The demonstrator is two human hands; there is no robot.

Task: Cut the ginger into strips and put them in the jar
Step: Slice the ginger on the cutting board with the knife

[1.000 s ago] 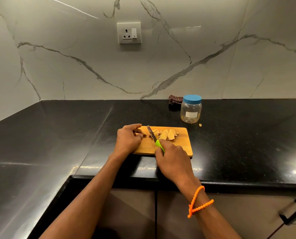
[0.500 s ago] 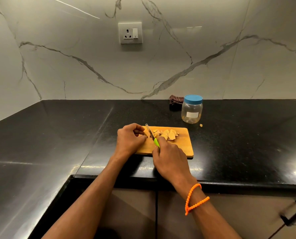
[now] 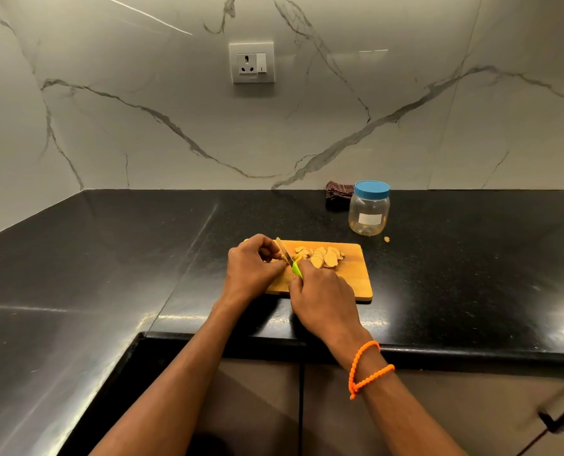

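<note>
While tan ginger (image 3: 279, 258) was pinched by the left hand (image 3: 251, 268), slicing was underway with the green-handled knife (image 3: 288, 260) clamped in the right hand (image 3: 323, 296); strips were judged next, then the blue-lidded clear jar (image 3: 369, 209) at two o'clock.

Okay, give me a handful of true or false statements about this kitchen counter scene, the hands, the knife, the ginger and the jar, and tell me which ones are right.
1. The right hand holds the knife by its green handle. True.
2. The jar stands on the cutting board. False: it stands on the black counter, beyond the board's far right corner.
3. The jar's blue lid is on. True.
4. Ginger slices lie on the board to the right of the blade. True.
5. The left hand rests flat on the counter, away from the board. False: its fingers are curled on a ginger piece at the board's left end, beside the blade.
6. The jar is full of ginger strips. False: it looks almost empty.
</note>
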